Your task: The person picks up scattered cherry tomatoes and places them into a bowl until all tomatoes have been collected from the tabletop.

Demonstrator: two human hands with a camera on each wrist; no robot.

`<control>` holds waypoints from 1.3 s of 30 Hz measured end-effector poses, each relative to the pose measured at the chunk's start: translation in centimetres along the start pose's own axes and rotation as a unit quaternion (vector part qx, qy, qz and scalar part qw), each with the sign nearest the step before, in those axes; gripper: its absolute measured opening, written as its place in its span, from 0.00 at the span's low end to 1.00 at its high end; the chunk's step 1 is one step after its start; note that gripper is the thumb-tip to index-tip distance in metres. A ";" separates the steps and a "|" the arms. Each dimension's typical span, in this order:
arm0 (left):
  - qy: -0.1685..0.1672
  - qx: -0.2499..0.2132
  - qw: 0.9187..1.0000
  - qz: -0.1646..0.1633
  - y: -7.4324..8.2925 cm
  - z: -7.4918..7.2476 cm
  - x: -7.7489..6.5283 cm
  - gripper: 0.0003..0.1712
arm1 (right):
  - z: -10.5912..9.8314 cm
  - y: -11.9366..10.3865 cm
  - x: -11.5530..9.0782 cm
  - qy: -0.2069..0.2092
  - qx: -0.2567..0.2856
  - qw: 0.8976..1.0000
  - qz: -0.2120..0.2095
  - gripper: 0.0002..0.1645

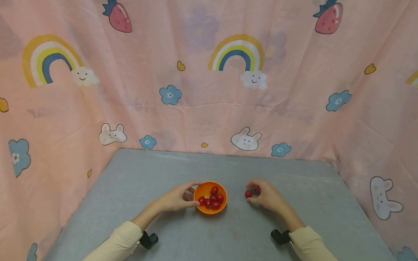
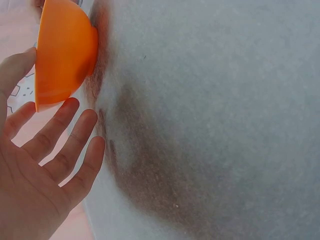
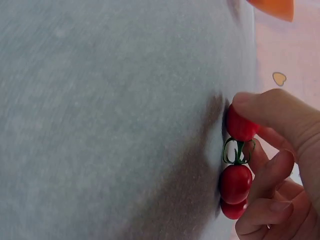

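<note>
An orange bowl (image 1: 223,209) stands on the grey table with several red cherry tomatoes (image 1: 216,205) inside. At its left side my left hand (image 1: 179,197) holds the rim between thumb and index finger; in the left wrist view the other fingers (image 2: 82,155) spread out below the bowl (image 2: 62,55). Right of the bowl, my right hand (image 1: 266,195) pinches a cherry tomato (image 1: 249,194) low over the table. The right wrist view shows the thumb on this tomato (image 3: 242,125), its green stem, and two more tomatoes (image 3: 236,184) close to the curled fingers.
The grey table (image 1: 228,239) reaches back to a pink printed curtain (image 1: 196,119), which also hangs along both sides. A black wrist camera mount (image 1: 148,240) sits at the left cuff, another mount (image 1: 280,237) at the right cuff.
</note>
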State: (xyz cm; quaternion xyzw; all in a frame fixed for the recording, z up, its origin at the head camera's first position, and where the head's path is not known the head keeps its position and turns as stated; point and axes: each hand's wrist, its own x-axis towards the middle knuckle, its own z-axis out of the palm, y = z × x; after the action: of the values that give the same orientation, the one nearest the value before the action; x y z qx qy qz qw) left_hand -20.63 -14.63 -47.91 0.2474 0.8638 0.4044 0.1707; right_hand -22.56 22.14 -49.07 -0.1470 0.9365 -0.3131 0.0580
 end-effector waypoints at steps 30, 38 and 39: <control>-0.004 -0.002 1.000 0.003 0.1 0.0 0.1 0.37 | 0.4 0.2 -0.3 0.035 0.060 0.997 -0.028 0.13; -0.003 -0.001 1.000 0.010 0.0 0.1 0.1 0.37 | 0.5 0.2 -0.3 0.041 0.075 0.995 -0.046 0.14; -0.003 0.000 1.000 0.010 0.0 0.1 0.1 0.37 | 0.5 0.2 -0.3 0.042 0.077 0.995 -0.046 0.14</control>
State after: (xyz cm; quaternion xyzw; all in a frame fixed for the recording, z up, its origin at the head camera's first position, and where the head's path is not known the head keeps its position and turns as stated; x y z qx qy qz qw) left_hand -20.71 -14.52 -47.98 0.2575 0.8605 0.4057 0.1693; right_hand -22.19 22.09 -49.62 -0.1718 0.9035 -0.3923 0.0157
